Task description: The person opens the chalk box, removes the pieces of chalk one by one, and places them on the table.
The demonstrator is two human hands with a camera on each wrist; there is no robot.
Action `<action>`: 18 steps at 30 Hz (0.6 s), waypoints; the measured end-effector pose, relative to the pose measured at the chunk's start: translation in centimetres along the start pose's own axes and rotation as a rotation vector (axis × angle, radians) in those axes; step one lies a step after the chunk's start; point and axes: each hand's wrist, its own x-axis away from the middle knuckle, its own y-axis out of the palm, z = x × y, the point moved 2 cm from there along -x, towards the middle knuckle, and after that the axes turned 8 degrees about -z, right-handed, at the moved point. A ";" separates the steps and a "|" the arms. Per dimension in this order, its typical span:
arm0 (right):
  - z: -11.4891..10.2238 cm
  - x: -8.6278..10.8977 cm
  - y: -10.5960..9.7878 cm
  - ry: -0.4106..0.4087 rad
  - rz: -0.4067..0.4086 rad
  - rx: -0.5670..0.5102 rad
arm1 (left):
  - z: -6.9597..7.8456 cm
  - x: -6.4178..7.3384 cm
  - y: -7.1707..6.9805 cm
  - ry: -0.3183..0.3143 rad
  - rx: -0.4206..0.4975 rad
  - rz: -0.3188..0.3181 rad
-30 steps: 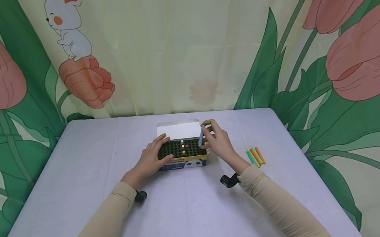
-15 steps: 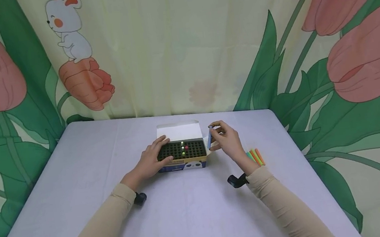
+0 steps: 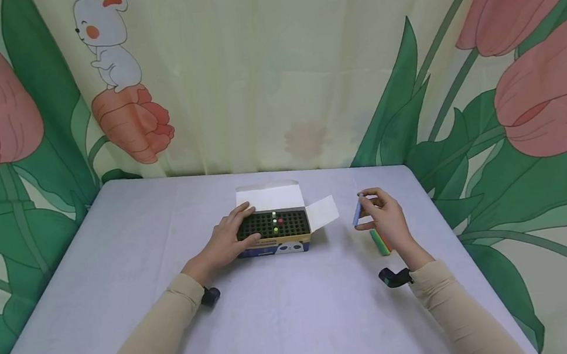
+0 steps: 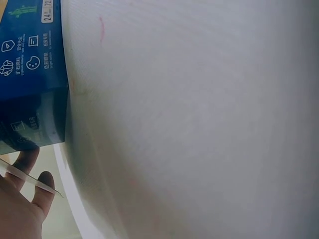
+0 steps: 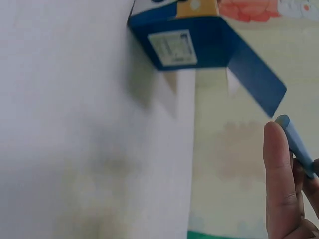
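A chalk box [image 3: 270,245] with a panda on its front stands at the middle of the table, lid raised. Several coloured chalks show in its dark grid of holes. My left hand [image 3: 223,238] holds the box at its left end, thumb at the front and fingers toward the back. In the left wrist view, a thin white flap [image 4: 22,174] runs across its fingers. Right of the box, my right hand [image 3: 390,218] pinches a blue chalk stick [image 3: 357,213], tilted, between thumb and fingers. In the right wrist view, the blue chalk [image 5: 297,144] stands out past a fingertip.
Loose chalk sticks, green [image 3: 379,243] and orange, lie on the white tablecloth [image 3: 300,316] just below the right hand, partly hidden by it. The box's white side flap [image 3: 322,213] sticks out to the right. A printed curtain [image 3: 251,86] hangs behind the table.
My right hand has moved right, away from the box, carrying the blue chalk to above the loose sticks. The right side flap now shows fully. My left hand stays on the box.
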 end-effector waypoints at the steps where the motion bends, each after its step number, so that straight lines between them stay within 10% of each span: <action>1: 0.3 0.2 -0.5 0.012 0.002 0.005 | 0.0 0.0 0.0 -0.001 0.001 -0.002; 18: 4.4 1.1 -2.9 0.262 -0.088 0.500 | 0.5 0.0 -0.3 -0.012 0.005 -0.014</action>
